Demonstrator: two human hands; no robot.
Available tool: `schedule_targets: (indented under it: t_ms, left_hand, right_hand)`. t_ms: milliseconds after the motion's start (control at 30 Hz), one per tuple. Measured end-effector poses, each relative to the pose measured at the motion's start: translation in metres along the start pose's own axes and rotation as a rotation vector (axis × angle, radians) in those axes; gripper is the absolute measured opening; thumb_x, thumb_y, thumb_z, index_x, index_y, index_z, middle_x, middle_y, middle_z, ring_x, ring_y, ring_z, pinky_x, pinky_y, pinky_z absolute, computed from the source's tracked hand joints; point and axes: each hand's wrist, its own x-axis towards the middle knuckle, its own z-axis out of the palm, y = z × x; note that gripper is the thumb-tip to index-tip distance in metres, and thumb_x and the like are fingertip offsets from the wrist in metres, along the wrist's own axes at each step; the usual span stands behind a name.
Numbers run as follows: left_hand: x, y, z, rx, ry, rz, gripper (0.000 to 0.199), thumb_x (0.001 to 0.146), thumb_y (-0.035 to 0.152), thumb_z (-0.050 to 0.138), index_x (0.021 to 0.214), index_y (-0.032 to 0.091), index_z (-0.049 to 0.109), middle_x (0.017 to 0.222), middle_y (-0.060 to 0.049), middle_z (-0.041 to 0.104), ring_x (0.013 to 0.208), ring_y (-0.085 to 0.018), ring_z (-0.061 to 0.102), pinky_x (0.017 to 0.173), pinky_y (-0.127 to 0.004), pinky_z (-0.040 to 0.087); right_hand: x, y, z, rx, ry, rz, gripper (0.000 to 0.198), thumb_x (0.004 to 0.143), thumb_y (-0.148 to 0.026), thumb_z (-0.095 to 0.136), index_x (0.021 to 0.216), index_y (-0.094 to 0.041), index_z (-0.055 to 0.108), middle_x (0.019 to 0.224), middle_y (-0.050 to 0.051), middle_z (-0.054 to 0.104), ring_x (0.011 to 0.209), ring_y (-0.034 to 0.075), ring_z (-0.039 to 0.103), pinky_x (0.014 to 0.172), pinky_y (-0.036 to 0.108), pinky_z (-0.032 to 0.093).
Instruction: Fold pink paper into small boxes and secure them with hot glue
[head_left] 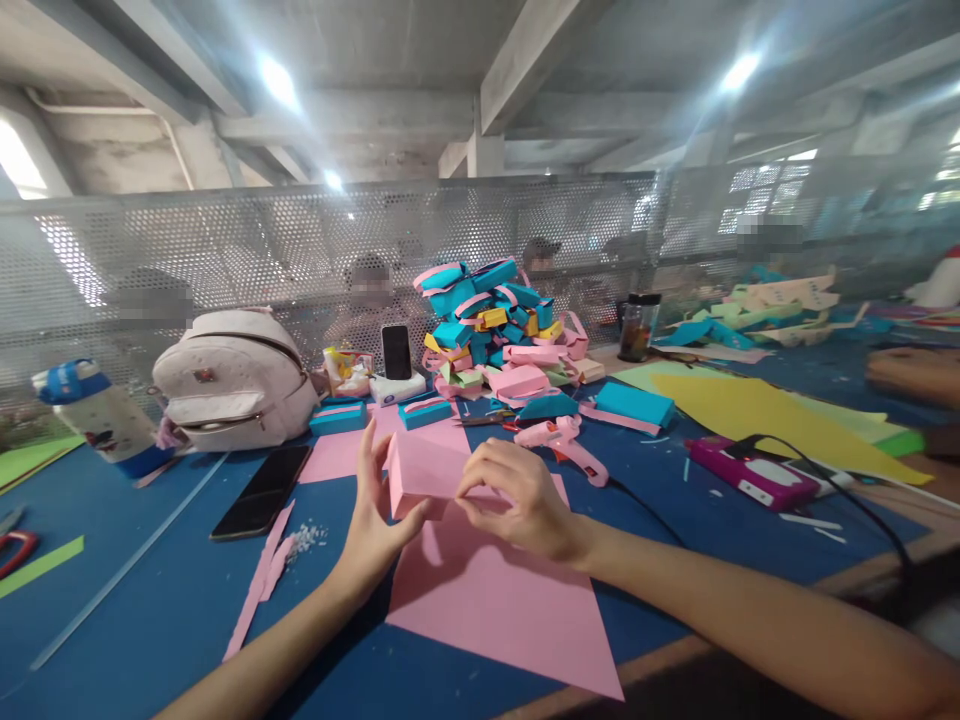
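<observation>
Taking the large pink sheet [517,610] as the landmark, the pink paper box [427,465] is over that sheet's far-left portion, between the 2 hands, and its shadow on the paper suggests it is held slightly raised. The relation that counts is between the box's 2 ends and the fingers: the long axis appears to run left to right, roughly across the sheet, with a hand at either end. The left hand [373,535], above the sheet's left side, cups the left end, its fingers upright along the far side and its thumb under the near lower edge, so it grasps the box in a wide, steadying hold. The right hand [525,500], above the far-right part of the sheet, has its thumb and index finger drawn together in a pinch at the box's right end; the knuckles cover that end, so I cannot tell whether they grip a flap or simply press the edge. From the right fingertips, the body of the box lies directly to the left; from the left fingers, it lies to the right. The pink glue gun [562,447] rests just beyond the sheet's far-right corner, nozzle pointing left, and the right hand is nearer to it. A black phone [262,492] lies flat to the left of the sheet, nearer the left hand, untouched.
</observation>
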Motion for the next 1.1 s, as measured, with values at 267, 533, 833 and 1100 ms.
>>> schedule_targets:
  t_ms: [267,533,833,1100]
  left_hand:
    - [0.0015,-0.0018,-0.0014,0.002,0.005,-0.013,0.105,0.072,0.047,0.078,0.154,0.036,0.014,0.144,-0.013,0.044,0.138,-0.036,0.039,0.114,-0.057,0.027]
    - [0.0025,0.0006,-0.0005,-0.002,0.014,-0.014,0.105,0.071,0.048,0.079,0.153,0.035,0.016,0.142,-0.012,0.046,0.136,-0.036,0.041,0.113,-0.057,0.029]
    - [0.002,-0.0001,-0.0004,-0.012,0.014,-0.024,0.104,0.071,0.048,0.078,0.153,0.035,0.016,0.141,-0.012,0.046,0.136,-0.036,0.042,0.112,-0.057,0.031]
    - [0.0027,0.0018,0.0006,-0.023,0.011,-0.019,0.103,0.071,0.049,0.078,0.153,0.034,0.018,0.139,-0.012,0.047,0.134,-0.036,0.042,0.113,-0.058,0.028]
  right_hand:
    - [0.0014,-0.0016,-0.0008,-0.014,0.009,-0.026,0.005,0.087,-0.017,0.064,0.085,-0.021,0.062,0.081,0.003,0.066,0.076,0.018,0.058,0.068,0.031,0.043]
    - [0.0012,-0.001,-0.0012,-0.027,-0.002,-0.031,0.006,0.087,-0.016,0.064,0.084,-0.021,0.062,0.08,0.003,0.066,0.076,0.018,0.057,0.068,0.031,0.043]
    - [0.0018,-0.0007,-0.0015,-0.057,0.001,-0.041,0.006,0.088,-0.017,0.062,0.083,-0.021,0.062,0.079,0.003,0.065,0.075,0.018,0.057,0.067,0.031,0.043]
    - [0.002,-0.0002,-0.0012,-0.06,0.009,-0.05,0.007,0.086,-0.015,0.063,0.082,-0.021,0.062,0.078,0.003,0.065,0.074,0.018,0.056,0.066,0.031,0.042]
